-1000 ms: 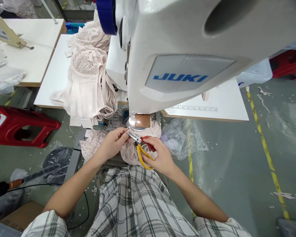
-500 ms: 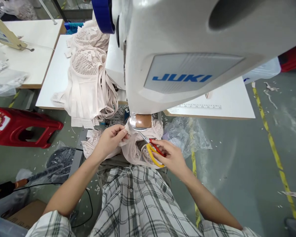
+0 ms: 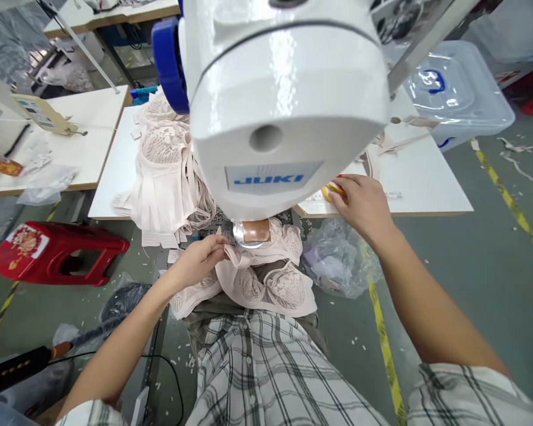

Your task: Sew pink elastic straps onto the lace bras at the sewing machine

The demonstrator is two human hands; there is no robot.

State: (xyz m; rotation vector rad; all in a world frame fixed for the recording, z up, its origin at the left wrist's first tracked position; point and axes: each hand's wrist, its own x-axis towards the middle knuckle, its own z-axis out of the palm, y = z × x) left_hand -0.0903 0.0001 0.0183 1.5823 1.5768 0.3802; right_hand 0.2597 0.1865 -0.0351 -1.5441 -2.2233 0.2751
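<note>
With its fingers pinched, my left hand grips the edge of a pale pink lace bra just left of the sewing machine's needle area. The bra lies across my lap, its two cups facing up. To the right, over the front of the white table, my right hand holds scissors by their yellow and red handles; the blades are hidden. A shiny plate with a brown patch sits below the machine head.
A heap of pale pink bras hangs over the table's left part. A red stool stands at left. Crumpled clear plastic hangs below the right table edge. A lidded clear box stands behind.
My right hand has carried the scissors up and right, away from the bra to the table. My left hand stays on the bra. The view has tilted, showing more of the machine's top.
</note>
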